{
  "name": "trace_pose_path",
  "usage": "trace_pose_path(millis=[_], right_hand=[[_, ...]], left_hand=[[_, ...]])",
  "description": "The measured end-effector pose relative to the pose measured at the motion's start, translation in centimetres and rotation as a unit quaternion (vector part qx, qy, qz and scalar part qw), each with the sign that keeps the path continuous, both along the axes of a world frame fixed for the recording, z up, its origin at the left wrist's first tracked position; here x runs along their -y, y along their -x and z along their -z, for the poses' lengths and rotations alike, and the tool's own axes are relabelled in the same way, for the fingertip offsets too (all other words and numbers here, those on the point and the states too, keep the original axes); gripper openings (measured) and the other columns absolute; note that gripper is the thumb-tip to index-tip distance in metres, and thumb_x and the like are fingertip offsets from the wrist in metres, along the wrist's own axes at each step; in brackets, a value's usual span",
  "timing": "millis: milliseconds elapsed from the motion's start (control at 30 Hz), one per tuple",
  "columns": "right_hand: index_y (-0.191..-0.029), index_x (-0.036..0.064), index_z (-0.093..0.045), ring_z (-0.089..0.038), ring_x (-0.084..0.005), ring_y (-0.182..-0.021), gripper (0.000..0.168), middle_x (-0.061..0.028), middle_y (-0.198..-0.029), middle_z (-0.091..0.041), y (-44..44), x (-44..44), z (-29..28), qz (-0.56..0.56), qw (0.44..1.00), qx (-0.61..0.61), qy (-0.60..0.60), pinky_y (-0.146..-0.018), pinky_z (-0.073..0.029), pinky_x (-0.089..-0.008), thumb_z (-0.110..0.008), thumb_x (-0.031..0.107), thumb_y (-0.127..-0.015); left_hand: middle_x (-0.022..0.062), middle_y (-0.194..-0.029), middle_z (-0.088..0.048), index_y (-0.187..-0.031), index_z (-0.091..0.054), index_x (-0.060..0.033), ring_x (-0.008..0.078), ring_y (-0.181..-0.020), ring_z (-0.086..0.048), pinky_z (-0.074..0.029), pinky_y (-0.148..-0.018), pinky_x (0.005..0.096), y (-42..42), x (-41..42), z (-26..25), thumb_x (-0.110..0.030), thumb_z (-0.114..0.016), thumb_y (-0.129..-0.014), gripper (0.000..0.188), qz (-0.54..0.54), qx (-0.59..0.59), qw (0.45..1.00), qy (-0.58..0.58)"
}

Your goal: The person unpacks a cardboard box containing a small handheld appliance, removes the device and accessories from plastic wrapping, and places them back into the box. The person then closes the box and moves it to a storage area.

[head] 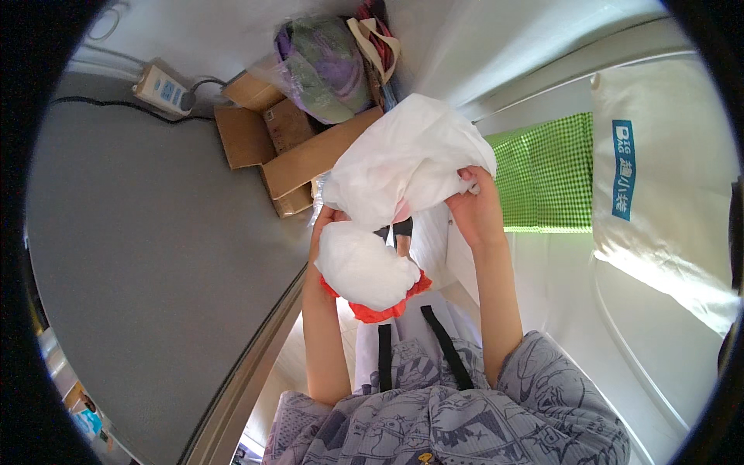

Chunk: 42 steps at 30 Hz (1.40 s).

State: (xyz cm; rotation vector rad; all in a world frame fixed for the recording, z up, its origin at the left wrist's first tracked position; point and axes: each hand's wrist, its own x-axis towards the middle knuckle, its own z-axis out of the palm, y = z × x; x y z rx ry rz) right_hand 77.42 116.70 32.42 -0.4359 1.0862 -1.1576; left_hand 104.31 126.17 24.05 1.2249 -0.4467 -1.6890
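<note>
A thin white plastic bag (407,157) is stretched between my two hands, its wide part spread out away from me. My right hand (478,203) pinches a gathered edge of it at the right. On the left side, my left hand (328,221) grips the bag near its narrower part, with most fingers hidden behind the plastic. Below the bag, close to my left wrist, is a rounded white bundle (365,264). Red crinkled material (375,312) shows along that bundle's lower edge. What lies inside the bag cannot be made out.
A grey tabletop (157,232) spans the left. Behind my hands stands an open cardboard box (314,157), with a purple-green bundle in clear plastic (328,70) above it. A power strip (165,90) lies at the back. A green checked cloth (543,174) and cream bag (657,174) hang at right.
</note>
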Motion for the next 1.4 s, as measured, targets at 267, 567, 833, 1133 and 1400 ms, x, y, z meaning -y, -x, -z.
trace_pose_path(millis=[267,567,833,1133,1400], right_hand=[[-0.15,0.002,-0.031,-0.043,-0.0302,-0.137,0.072,-0.0115,-0.153,-0.04,-0.5,-0.8,-3.3,-0.089,0.947,0.281,0.125,-0.11,-0.039,-0.048,-0.061,0.036,-0.094],[-0.14,0.004,-0.045,-0.057,-0.022,-0.121,0.044,-0.0093,-0.133,-0.058,-2.2,-1.5,-1.5,0.026,0.993,0.112,-0.038,-0.104,-0.045,-0.0387,-0.054,0.019,-0.099],[-0.13,0.001,-0.048,-0.062,-0.0128,-0.103,0.036,-0.0079,-0.114,-0.066,-0.3,-1.5,-3.6,-0.076,0.992,-0.102,-0.025,-0.086,-0.05,-0.0277,-0.058,0.02,-0.1],[-0.118,0.006,-0.057,-0.06,-0.0083,-0.088,0.029,-0.0006,-0.098,-0.064,-1.2,-2.0,-4.6,-0.052,0.988,-0.142,0.039,-0.077,-0.048,-0.0242,-0.055,0.03,-0.103],[-0.136,0.009,-0.048,-0.06,-0.0126,-0.11,0.04,-0.0031,-0.125,-0.06,-1.0,-1.7,-4.7,0.032,0.995,0.09,-0.028,-0.098,-0.046,-0.0302,-0.054,0.029,-0.102]], left_hand=[[0.0043,-0.123,-0.061,-0.135,-0.051,-0.0097,0.0115,-0.103,-0.061,-0.051,-0.083,0.0257,4.5,0.7,-6.1,-0.01,-0.055,-0.098,0.038,0.027,-0.071,0.995,-0.061],[0.003,-0.115,-0.063,-0.135,-0.051,-0.0113,0.0093,-0.095,-0.061,-0.051,-0.078,0.0243,5.0,1.8,-7.9,-0.011,-0.056,-0.098,0.037,0.124,-0.012,0.99,-0.067],[0.001,-0.073,-0.057,-0.146,-0.036,-0.0145,0.011,-0.07,-0.056,-0.048,-0.069,0.0277,6.6,2.6,-14.6,-0.016,-0.072,-0.088,0.069,0.177,0.356,0.914,0.082],[0.0175,-0.1,-0.071,-0.12,-0.061,-0.0021,0.0269,-0.087,-0.068,-0.051,-0.078,0.0384,9.4,2.8,-13.2,-0.027,-0.069,-0.087,0.042,0.161,0.466,0.862,0.118],[0.0138,-0.111,-0.065,-0.118,-0.06,0.011,0.0202,-0.101,-0.061,-0.048,-0.089,0.0337,8.2,2.0,-9.0,-0.049,-0.042,-0.104,0.064,-0.048,0.195,0.98,-0.014]])
